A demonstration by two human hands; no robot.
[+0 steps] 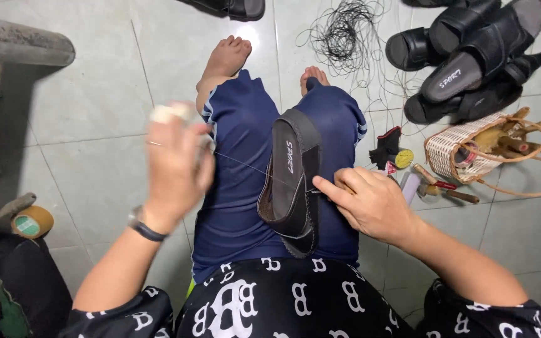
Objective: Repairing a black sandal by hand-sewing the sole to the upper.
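Right hand (370, 203): grip closed, fingertips pinched at the edge of a black sandal (292, 178), apparently on a small tool too hidden to identify. The sandal stands on its side across the person's lap, sole edge upward, resting on the blue trousers (239, 188). Left hand (173, 166): raised beside the left knee, blurred, grip closed around a thin thread (245, 164) drawn taut from the hand to the sandal's edge; a pale wrapping covers one fingertip, and a dark wristwatch (142, 226) sits on the wrist. Beyond the bare feet, on the tiled floor (95, 106), lies a loose tangle of black thread (344, 31). To its right, a pile of black sandals (471, 56). Below the pile, a woven basket (452, 153) with looped handles holds wooden-handled tools, and small items lie just beside it, near the right hand. At far left, a roll of tape (31, 222) rests on the floor.
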